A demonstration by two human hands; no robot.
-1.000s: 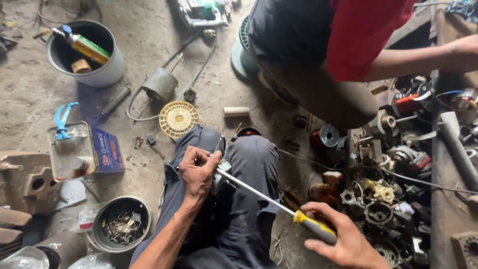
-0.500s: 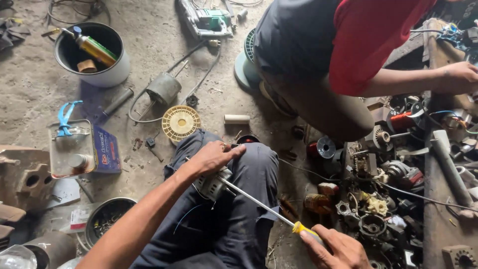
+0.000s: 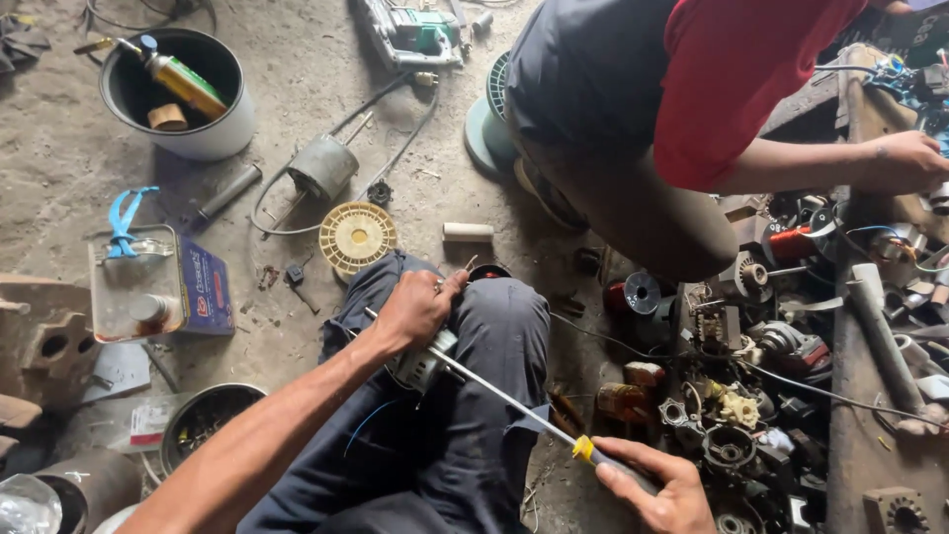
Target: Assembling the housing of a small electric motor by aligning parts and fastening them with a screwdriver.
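**Long screwdriver set against a small motor on the lap**

The left hand is clenched around a small grey metal electric motor, which rests on the person's dark trousers near the middle of the view. A thin blue wire comes out under the motor. The right hand, at about five o'clock from the motor, is closed around the handle of a long screwdriver with a yellow collar and a steel shaft. The shaft runs up toward ten o'clock, and its tip end disappears at the motor, under the left hand.

At twelve o'clock from the left hand a round cream plastic fan wheel lies on the dusty concrete floor. Farther toward eleven o'clock lies a grey cylinder-shaped motor with black cables, and beyond it stands a white bucket holding a yellow-green spray can. At nine o'clock stands a blue rectangular tin can.

At three o'clock there is a pile of old motor parts and copper coils. Another person in a red shirt crouches at one o'clock, with a hand reaching to the parts at the far right.
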